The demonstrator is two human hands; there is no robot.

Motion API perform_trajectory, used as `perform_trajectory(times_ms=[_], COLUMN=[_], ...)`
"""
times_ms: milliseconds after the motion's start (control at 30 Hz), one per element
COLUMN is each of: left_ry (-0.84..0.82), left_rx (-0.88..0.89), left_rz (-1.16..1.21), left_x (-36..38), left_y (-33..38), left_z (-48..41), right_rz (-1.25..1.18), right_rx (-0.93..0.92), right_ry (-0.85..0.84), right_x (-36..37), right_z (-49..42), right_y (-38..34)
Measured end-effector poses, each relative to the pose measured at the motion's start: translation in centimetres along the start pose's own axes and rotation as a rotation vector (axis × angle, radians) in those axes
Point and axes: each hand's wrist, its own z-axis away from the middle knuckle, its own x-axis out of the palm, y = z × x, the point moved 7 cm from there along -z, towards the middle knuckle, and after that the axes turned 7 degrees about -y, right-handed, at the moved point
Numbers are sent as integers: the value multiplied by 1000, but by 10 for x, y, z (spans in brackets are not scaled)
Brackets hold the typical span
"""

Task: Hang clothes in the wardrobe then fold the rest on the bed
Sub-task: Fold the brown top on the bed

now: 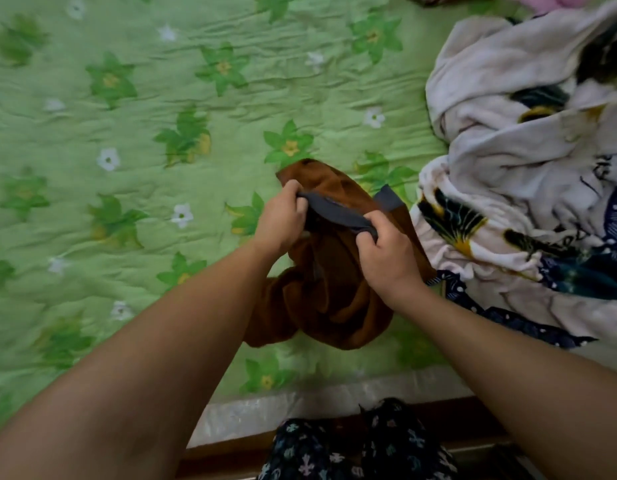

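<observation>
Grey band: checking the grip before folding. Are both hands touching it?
Touching. The head view shows the left hand and right hand each gripping one end of the grey band, stretched between them.

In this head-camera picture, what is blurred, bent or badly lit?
Head view: light is soft and even, with no glare; the whole picture is slightly blurred, most at the corners; the wide lens bends the bed edge and enlarges the forearms; the left hand and right hand gripping the brown garment are readable.

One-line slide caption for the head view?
Left hand and right hand grip the grey waistband of a brown garment on the green floral bedsheet.
</observation>
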Motion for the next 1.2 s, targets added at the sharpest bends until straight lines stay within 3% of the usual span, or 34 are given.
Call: perform_trajectory(times_ms=[133,267,433,567,667,833,933,1033,1133,1200], left_ry=[163,228,78,-14,131,504,649,764,763,768], left_rx=[-38,30,177,182,221,293,325,367,426,445], left_rz=[220,95,-94,-296,-458,-381,-195,-65,111,54], left_x=[-69,-144,-226,-275,-315,-390,-422,-443,-456,-461], left_y=[28,66,124,157,182,218,222,222,222,223], left_z=[31,78,151,206,244,305,333,355,368,377], right_rz=[124,326,595,597,362,71,149,289,414,506], right_rx=[-75,-163,-237,-275,-312,-419,-543,-649,-699,-681], right_ry=[-52,-14,62,208,281,288,298,186,73,39], right_x=[-40,-91,-155,-192,-211,-250,-273,-282,-284,-283], right_z=[0,6,25,49,66,96,121,144,157,158], right_y=[-46,-99,-164,-224,-266,-327,-366,-401,-422,-428])
